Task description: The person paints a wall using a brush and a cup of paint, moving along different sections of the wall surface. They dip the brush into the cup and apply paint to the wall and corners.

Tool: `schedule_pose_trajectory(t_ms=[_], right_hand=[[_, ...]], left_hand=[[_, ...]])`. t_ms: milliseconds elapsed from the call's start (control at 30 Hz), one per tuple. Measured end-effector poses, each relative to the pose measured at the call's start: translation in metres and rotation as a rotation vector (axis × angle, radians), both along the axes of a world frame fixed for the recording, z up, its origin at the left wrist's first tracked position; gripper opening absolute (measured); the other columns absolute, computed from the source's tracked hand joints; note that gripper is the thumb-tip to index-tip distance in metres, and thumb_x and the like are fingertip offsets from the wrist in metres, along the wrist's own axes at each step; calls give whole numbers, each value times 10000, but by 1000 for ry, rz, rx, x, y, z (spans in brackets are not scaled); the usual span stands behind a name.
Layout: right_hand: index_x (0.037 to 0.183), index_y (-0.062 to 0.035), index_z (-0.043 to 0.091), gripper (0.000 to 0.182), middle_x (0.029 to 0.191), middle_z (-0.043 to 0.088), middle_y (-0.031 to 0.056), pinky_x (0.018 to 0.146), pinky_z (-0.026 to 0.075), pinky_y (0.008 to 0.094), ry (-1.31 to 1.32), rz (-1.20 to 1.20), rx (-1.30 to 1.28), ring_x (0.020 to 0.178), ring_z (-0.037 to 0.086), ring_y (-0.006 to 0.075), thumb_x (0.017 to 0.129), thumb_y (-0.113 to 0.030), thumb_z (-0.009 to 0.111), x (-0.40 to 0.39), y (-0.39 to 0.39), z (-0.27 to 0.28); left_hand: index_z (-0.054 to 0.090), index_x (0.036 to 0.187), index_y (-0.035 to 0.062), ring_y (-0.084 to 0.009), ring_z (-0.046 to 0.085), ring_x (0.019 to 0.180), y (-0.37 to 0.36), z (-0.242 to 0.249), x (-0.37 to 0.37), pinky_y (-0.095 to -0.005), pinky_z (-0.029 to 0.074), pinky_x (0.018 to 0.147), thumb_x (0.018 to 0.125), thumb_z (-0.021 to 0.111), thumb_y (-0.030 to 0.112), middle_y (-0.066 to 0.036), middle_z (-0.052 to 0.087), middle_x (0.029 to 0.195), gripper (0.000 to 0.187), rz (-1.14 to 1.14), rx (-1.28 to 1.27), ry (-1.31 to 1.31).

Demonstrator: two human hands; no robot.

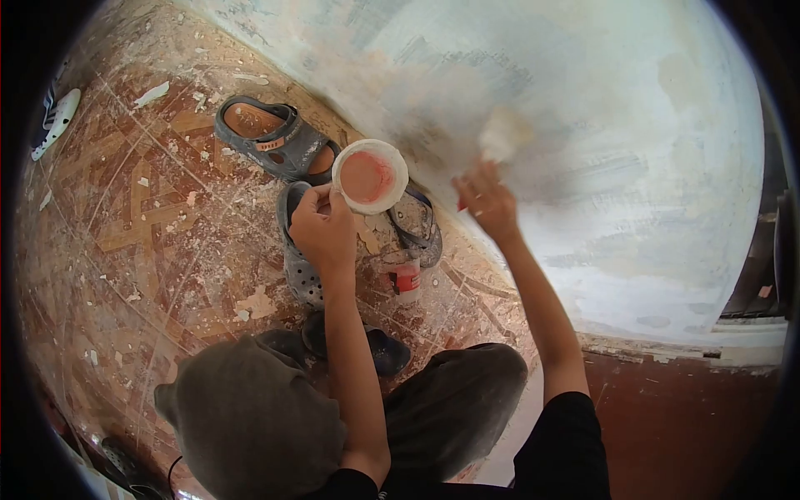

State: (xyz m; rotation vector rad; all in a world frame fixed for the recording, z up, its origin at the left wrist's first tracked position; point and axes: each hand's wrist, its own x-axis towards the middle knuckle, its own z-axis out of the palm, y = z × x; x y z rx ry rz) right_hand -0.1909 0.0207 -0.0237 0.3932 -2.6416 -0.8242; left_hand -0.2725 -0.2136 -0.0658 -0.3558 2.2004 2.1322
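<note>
My left hand grips the rim of a small white bowl that holds a pink paste, above the floor. My right hand holds a paintbrush with a red handle; its pale bristles are blurred and lie against the patchy white and pale green wall. My knees in dark grey trousers are bent below both arms.
A grey sandal lies on the paint-flecked parquet floor, with a grey clog and another sandal under the bowl. A small red and white bottle stands by them. A white shoe lies far left.
</note>
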Motion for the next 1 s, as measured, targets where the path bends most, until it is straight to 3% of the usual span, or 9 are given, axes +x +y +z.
schedule_pose_trajectory(t_ms=[67, 200, 267, 533, 567, 633, 767, 867, 1000], right_hand=[[917, -201, 545, 215, 953, 570, -3, 507, 503, 203, -44, 32, 92, 1015, 525, 214, 716, -147, 604, 3, 6, -29], [881, -116, 566, 206, 869, 593, 17, 651, 521, 283, -270, 33, -409, 877, 586, 156, 705, -15, 598, -12, -30, -14], [878, -127, 553, 152, 812, 597, 42, 532, 494, 256, -259, -138, -1016, 728, 605, 179, 735, -100, 599, -27, -31, -7], [888, -107, 607, 160, 784, 598, 57, 560, 483, 253, 332, 150, -686, 721, 608, 189, 763, -23, 552, -75, -59, 154], [888, -107, 607, 160, 784, 598, 57, 560, 483, 253, 329, 151, -688, 721, 608, 189, 763, -23, 552, -76, -61, 157], [870, -156, 617, 183, 803, 583, 6, 542, 490, 235, 409, 193, -99, 803, 600, 178, 732, -39, 588, -74, -60, 160], [901, -294, 589, 226, 851, 568, -36, 445, 463, 213, 331, 131, 149, 919, 561, 156, 736, -141, 582, -62, -14, 55], [949, -296, 570, 275, 949, 573, -13, 527, 497, 242, 13, -11, 115, 949, 552, 174, 735, -124, 573, -35, -7, -4], [947, -240, 579, 285, 962, 592, 39, 605, 512, 269, -269, -6, -477, 875, 582, 199, 736, -50, 549, -28, -26, -3]], left_hand=[[607, 768, -25, -164, 615, 614, -3, 4, -2, -255, 460, 568, 756, 548, 80, -101, 622, 678, 121, 4, 41, -37], [603, 766, -24, -165, 613, 609, -7, 10, -4, -251, 457, 552, 757, 542, 75, -97, 618, 667, 116, 56, -3, 43], [600, 763, -21, -164, 612, 604, -9, 12, -5, -247, 456, 539, 758, 540, 75, -96, 615, 664, 114, 70, -39, 77], [601, 785, -39, -99, 572, 584, -9, 8, -8, -211, 424, 533, 771, 540, 64, -74, 603, 649, 121, 69, -3, 64], [601, 784, -41, -97, 571, 580, -8, 8, -8, -211, 424, 530, 774, 541, 65, -75, 603, 649, 122, 65, 9, 68], [600, 785, -42, -97, 571, 583, -6, 9, -7, -211, 424, 532, 775, 543, 68, -75, 603, 649, 124, 60, 6, 63], [605, 760, -8, -151, 620, 607, -5, 6, -7, -233, 462, 522, 764, 544, 83, -89, 625, 668, 110, 61, -29, 63], [604, 765, -16, -156, 620, 613, -6, 5, -7, -239, 464, 535, 764, 540, 80, -94, 623, 667, 115, 75, -31, 73], [601, 770, -23, -164, 620, 620, -6, 6, -6, -247, 462, 544, 762, 536, 77, -102, 622, 675, 120, 81, -21, 62]])
